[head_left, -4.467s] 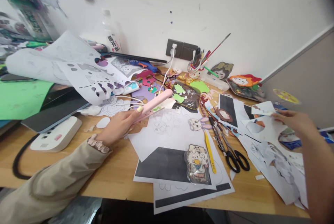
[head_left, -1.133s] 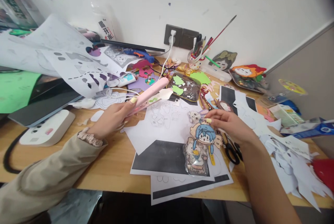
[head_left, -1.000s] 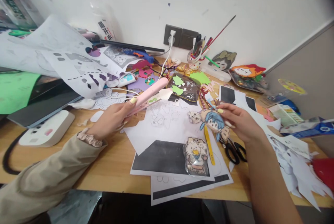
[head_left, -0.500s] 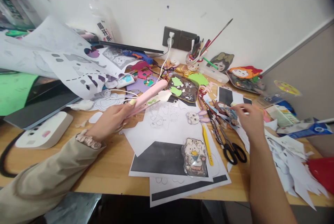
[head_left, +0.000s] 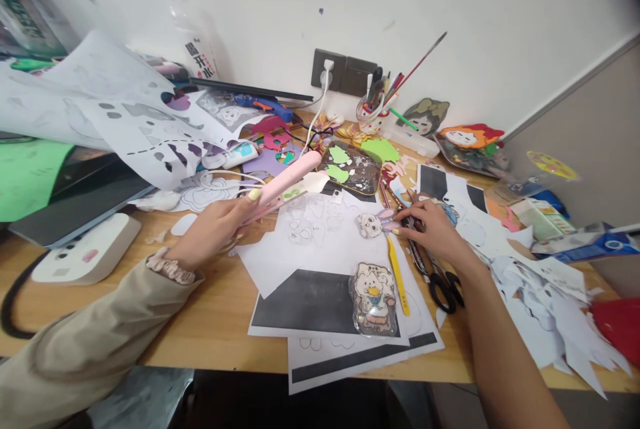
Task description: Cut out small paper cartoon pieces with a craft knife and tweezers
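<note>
My left hand (head_left: 215, 229) grips a pink stick-shaped tool (head_left: 286, 182) with a white cable, held tilted above the white paper sheets (head_left: 320, 249). My right hand (head_left: 433, 229) lies low over pens and the black scissors (head_left: 445, 287). Its fingertips touch the purple ear of a small rabbit cutout (head_left: 374, 223), and nothing is clasped in it. A blue-haired figure cutout (head_left: 450, 210) lies just behind that hand, partly hidden. A laminated animal cutout (head_left: 373, 299) and a yellow plastic tool (head_left: 399, 275) lie nearer to me.
The wooden desk (head_left: 210, 322) is crowded: cut-up paper sheets (head_left: 150, 129) at left over a dark tablet (head_left: 75, 199), a white device (head_left: 83, 255), a pen cup (head_left: 373, 119) by the wall socket (head_left: 343, 75), and paper scraps (head_left: 550, 295) at right.
My right hand carried the blue-haired cutout to the right, laid it down, then came back left to the rabbit cutout. My left hand kept still with the pink tool.
</note>
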Available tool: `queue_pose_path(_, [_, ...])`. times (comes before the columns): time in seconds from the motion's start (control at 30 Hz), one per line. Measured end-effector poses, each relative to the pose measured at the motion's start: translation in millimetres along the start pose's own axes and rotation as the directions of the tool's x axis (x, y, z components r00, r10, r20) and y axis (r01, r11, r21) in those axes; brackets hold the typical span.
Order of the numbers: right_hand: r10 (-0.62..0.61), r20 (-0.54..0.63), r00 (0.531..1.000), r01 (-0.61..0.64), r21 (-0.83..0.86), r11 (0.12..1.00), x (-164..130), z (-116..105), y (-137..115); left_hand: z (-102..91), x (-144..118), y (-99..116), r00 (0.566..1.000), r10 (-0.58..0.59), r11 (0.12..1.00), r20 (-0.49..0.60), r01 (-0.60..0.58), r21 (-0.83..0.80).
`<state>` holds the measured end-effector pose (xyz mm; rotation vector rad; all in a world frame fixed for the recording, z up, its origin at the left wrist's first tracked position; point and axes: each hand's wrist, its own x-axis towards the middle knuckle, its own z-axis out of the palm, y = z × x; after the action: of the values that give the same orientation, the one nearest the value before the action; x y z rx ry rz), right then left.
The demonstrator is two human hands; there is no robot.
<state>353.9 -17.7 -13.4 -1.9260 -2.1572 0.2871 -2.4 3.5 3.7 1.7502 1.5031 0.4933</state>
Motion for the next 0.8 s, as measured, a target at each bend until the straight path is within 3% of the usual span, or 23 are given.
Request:
queue_pose_path(0.13, [-0.003, -0.026, 1.0, 0.004, 0.039, 0.999, 1, 0, -1, 0.3, 1, -2, 1.0, 0.012, 1.0, -0.013, -0.011, 0.017])
queue_pose_path(0.37, [0.111, -0.03, 0.993, -0.101, 0.24, 0.965, -2, -7, -4, 1.8, 5, -9, 0.999, 0.014, 0.999, -0.041, -0.012, 0.035])
queue_pose_path(0.5, [0.261, -0.175, 0.949, -0.098, 0.624, 0.775, -2, -7, -3, 2.4, 4, -9, 0.999, 0.013, 1.0, -0.048, -0.012, 0.023])
queue_pose_path(0.57, [0.31, -0.194, 0.931, -0.072, 0.733, 0.676, -3, -8, -2, 2.3, 4, -9, 0.999, 0.016, 1.0, -0.047, -0.015, 0.022])
queue_pose_path(0.67, [0.257, -0.107, 0.96, -0.076, 0.786, 0.614, -6, -13, -5, 1.5, 4, -8, 0.999, 0.012, 1.0, -0.047, -0.011, 0.023])
queue_pose_path(0.73, [0.125, 0.039, 0.991, -0.106, 0.793, 0.6, -10, -16, -12, 1.0, 4, -8, 0.999, 0.008, 1.0, -0.047, -0.007, 0.027])
queue_pose_path(0.8, [-0.041, 0.219, 0.975, -0.144, 0.76, 0.634, -13, -19, -21, 0.9, 4, -8, 0.999, 0.006, 0.999, -0.045, -0.004, 0.037])
